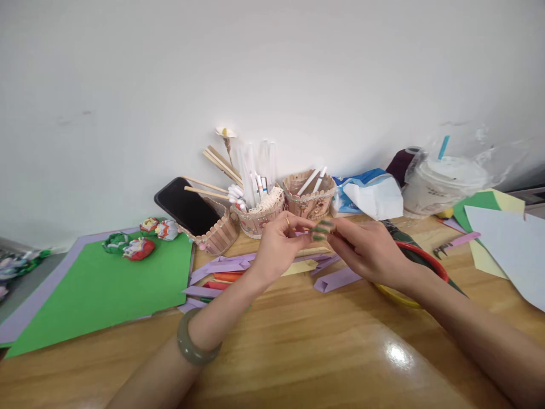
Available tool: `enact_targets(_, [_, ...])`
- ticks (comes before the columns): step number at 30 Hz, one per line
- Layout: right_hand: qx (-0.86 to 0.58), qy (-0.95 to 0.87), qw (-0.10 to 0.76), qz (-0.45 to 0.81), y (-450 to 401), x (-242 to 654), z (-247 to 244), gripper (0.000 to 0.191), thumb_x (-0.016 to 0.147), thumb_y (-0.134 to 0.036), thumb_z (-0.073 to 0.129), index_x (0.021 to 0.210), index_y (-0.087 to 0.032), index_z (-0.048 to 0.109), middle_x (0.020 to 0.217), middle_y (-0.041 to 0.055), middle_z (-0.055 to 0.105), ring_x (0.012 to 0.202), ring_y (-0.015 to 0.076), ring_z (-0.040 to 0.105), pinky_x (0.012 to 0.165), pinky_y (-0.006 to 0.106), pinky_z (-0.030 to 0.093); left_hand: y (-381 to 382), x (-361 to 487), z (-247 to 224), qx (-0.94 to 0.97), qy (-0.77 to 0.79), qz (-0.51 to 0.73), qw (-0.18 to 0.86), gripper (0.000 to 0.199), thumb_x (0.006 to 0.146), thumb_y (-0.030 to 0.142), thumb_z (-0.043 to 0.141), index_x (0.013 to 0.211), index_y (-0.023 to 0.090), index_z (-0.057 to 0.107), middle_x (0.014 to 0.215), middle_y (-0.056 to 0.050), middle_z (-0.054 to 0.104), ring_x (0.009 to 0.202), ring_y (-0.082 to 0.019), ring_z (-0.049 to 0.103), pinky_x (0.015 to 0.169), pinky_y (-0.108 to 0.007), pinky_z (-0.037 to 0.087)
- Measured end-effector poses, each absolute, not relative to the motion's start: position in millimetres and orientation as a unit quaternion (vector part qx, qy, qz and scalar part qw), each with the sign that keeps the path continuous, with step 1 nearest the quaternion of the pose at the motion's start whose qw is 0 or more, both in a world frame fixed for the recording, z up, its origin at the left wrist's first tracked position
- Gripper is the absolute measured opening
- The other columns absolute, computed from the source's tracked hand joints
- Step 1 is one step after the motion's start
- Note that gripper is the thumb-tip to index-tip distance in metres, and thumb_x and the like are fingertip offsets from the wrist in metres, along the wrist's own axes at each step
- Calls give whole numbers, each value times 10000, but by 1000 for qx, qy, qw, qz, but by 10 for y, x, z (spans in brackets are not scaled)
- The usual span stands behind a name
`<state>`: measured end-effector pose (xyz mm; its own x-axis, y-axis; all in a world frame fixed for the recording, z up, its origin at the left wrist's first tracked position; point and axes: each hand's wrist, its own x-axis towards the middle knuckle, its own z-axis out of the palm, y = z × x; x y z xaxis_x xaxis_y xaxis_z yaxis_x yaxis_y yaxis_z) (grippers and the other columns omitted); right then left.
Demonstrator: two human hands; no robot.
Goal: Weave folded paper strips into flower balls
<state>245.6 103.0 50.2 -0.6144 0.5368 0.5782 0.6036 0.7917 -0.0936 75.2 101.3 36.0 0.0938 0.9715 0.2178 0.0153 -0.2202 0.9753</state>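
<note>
My left hand (277, 245) and my right hand (371, 247) meet above the middle of the table, fingertips pinched close together. Between them is a small green piece with pale stripes (322, 230), blurred, its kind unclear. The left wrist wears a greenish bangle (191, 339). Beneath and behind the hands lie folded lilac paper strips (338, 279), a pale yellow strip (299, 267) and orange and red strips (226, 276).
Behind stand a phone (187, 205) in a wooden-stick holder (219, 234), a pot (255, 221) with pens and sticks, another pot (310, 196), tissues (368, 193) and a drink cup (445, 184). Green paper (102, 289) with small paper flowers (139, 248) lies left; a red-and-yellow ring (432, 261) lies right.
</note>
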Motion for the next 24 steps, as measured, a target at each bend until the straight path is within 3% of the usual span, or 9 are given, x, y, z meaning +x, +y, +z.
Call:
enact_targets(5, [-346,-881,290,144,987,2460,643,167,888,-197,410,758,-189,513,580,-24,515,493,95,464,471,183,380,971,745,387,592,351,558,464,121,680,107,614,644,190,694,763,-2,531,707,-99,539,661,-225,437])
enact_targets(8, [-355,-888,288,46,1001,2481,591,155,879,-209,410,769,-184,516,538,-31,512,437,97,448,434,198,334,957,741,444,544,362,550,520,132,691,96,582,725,183,675,822,-11,594,797,-127,569,734,-256,459])
enact_targets(12, [-353,-881,288,-126,1029,2482,475,205,886,-238,404,754,-172,546,467,-24,540,375,112,467,384,222,234,972,757,486,434,416,491,630,243,631,110,673,862,144,610,815,-22,632,724,-120,584,683,-267,475])
enact_targets(18, [-331,-887,289,-143,1028,2467,476,197,885,-221,432,756,-171,572,515,-16,599,416,101,522,404,213,246,1002,733,493,327,423,439,722,312,586,46,697,884,115,632,783,-34,643,640,-85,577,599,-211,440])
enact_targets(24, [-320,-893,289,-127,1042,2471,462,136,872,-243,448,870,-164,558,529,-31,571,422,95,495,411,203,290,1013,700,499,308,390,393,774,149,601,40,657,736,101,678,650,-17,633,554,-63,549,561,-192,430])
